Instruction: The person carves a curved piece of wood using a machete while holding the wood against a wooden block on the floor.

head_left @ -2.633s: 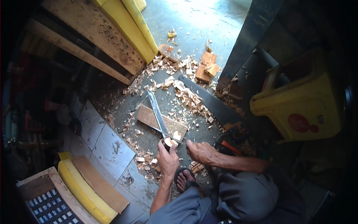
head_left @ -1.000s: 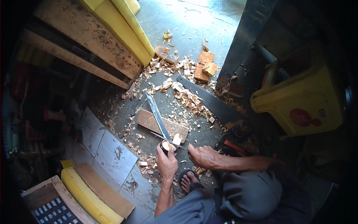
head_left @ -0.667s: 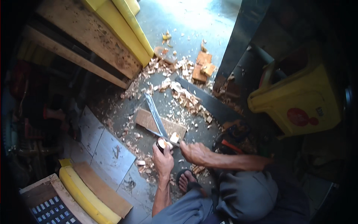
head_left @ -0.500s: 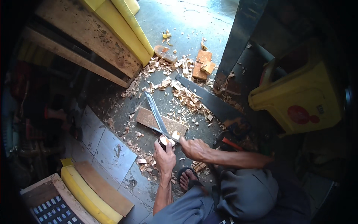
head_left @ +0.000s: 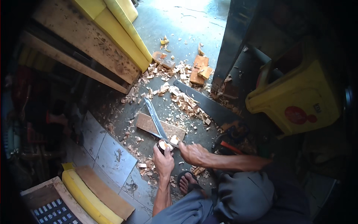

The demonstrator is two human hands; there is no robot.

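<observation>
My left hand (head_left: 163, 162) is closed around a small pale piece of wood (head_left: 166, 146) with a dark outer side. A long grey machete-like blade (head_left: 154, 117) slants away from it across a flat wooden board (head_left: 145, 122); I cannot tell whether the two are joined. In my right hand (head_left: 194, 154) is the grip of a knife (head_left: 172, 143). Its narrow blade points left over the pale wood and meets the lower end of the long blade. Another pale wood chunk (head_left: 174, 139) shows just beyond the knife. My right fingers hide the grip.
Wood chips (head_left: 186, 102) litter the floor. A handsaw (head_left: 205, 102) lies beyond my right hand, with orange-brown wood blocks (head_left: 197, 76) farther off. A yellow plastic stool (head_left: 298, 100) stands at right; yellow foam (head_left: 123, 28) and planks (head_left: 89, 41) are at far left.
The view has shifted slightly. Both hands keep their grips and stay close together at the pale wood, with the knife blade still across it.
</observation>
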